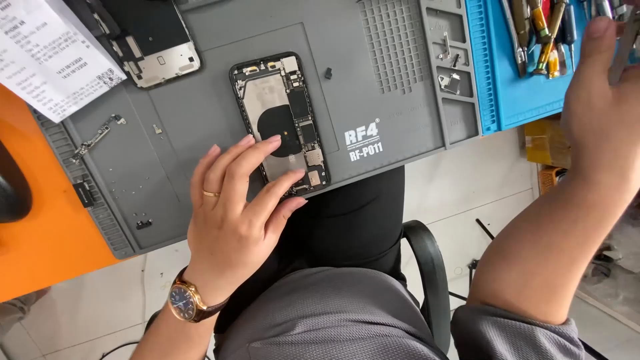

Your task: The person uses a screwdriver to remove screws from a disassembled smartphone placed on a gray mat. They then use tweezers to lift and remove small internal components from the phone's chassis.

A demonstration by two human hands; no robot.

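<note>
- The left hand [233, 213], at lower centre of the frame, lies open and flat, fingers spread, its fingertips [270, 141] resting on the lower left part of the opened phone [281, 123]. It grips nothing; it only presses the phone body down onto the mat. A ring sits on one finger and a wristwatch [183, 301] on the wrist.
- The opened phone lies face down in the upper middle of the frame on the grey work mat [200, 100], its back shell showing the round black coil, the boards and small metal shields. It is turned slightly off square with the mat's edge.
- The right hand [600, 93] is raised at the upper right edge of the frame, over the blue mat [500, 87]. It seems to close on a slim grey tool [627, 47] near the cluster of screwdrivers and tweezers [543, 33], though the fingers are largely hidden, so I cannot tell how firm the hold is.
- Judged from this, the step in hand is fetching a tool while the phone is steadied; the work inside the shell looks part way through.
- The next move would call for bringing the tool across to the phone without shifting it, and for a fine, steady tip among small parts.
- Further out: the detached screen [157, 40] at upper left, a printed paper slip [50, 57] beside it, a thin flex part [97, 137] on the mat's left side, and small brackets in the mat's trays [452, 60].
</note>
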